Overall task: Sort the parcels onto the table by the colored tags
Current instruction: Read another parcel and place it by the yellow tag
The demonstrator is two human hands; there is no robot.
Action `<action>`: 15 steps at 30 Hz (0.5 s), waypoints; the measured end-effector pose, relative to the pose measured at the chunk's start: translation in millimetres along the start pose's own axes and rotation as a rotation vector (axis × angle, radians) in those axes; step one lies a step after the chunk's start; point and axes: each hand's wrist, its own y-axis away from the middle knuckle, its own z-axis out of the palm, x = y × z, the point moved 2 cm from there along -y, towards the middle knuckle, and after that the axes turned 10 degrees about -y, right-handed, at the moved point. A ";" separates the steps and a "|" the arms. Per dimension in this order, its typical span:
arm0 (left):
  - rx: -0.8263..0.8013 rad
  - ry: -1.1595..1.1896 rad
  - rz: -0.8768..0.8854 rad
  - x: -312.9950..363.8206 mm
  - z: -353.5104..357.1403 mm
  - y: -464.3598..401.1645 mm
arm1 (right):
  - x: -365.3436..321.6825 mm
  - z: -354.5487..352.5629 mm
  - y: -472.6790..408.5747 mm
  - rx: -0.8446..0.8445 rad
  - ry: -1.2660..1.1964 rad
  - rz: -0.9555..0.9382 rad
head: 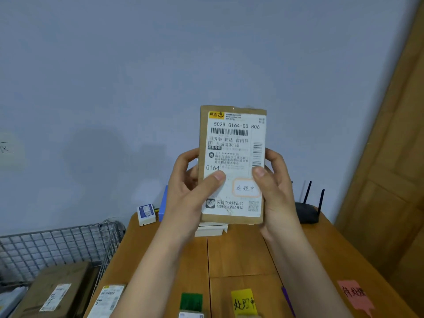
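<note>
The wooden desk (238,255) ran along the pale wall, and at its left stood a wire basket (57,244) with a brown carton (57,292) inside. Above the desk the person held up a flat cardboard parcel (232,164), label facing them (an orange-outlined sticker (246,187) sat low on it). The left hand (190,187) gripped its left edge, thumb pressed on the label; the right hand (273,187) gripped the right edge, its fingers (274,157) curled behind. A black router (308,212) stood at the far end. Along the near edge lay a pink tag (354,294), a yellow tag (243,301) and a green tag (191,301).
</note>
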 end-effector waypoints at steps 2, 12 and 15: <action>0.005 -0.010 0.001 0.0 2.7 -0.1 | -2.6 -2.2 0.1 0.018 0.011 0.003; 0.030 -0.033 -0.248 -57.1 8.3 -13.4 | 32.9 -47.6 -10.5 0.158 0.121 0.225; 0.035 -0.063 -0.386 -98.8 10.2 -11.9 | 58.7 -73.7 -9.5 0.236 0.225 0.330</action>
